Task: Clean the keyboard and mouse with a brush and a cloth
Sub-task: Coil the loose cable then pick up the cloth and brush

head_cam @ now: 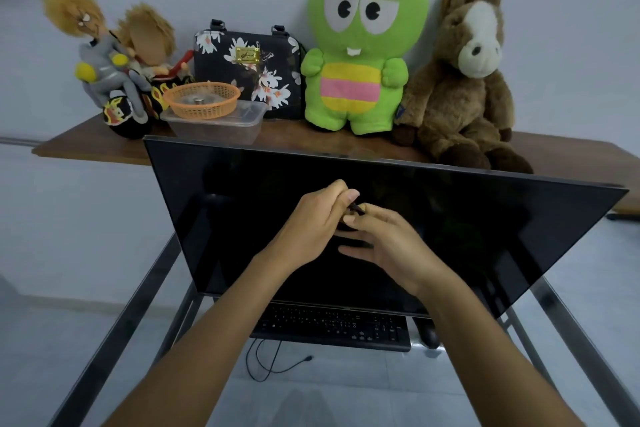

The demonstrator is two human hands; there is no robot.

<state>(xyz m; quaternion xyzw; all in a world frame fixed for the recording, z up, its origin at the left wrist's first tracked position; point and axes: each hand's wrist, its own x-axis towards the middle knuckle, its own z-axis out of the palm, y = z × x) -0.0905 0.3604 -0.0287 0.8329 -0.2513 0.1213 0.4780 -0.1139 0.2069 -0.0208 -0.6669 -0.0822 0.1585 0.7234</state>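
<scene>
Shelf (86, 146): 4 plush toys | 1 keyboard (332, 324) | 1 mouse (429, 334)

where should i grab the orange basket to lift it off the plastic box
Take the orange basket by its flared rim, one hand at each side, coming from above. It sits tilted on the clear plastic box with the floral bag close behind, so the left and right rim look freest.

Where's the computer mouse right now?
In the head view the mouse sits low and right of centre, just right of the black keyboard, partly hidden under the monitor's lower edge.
</scene>
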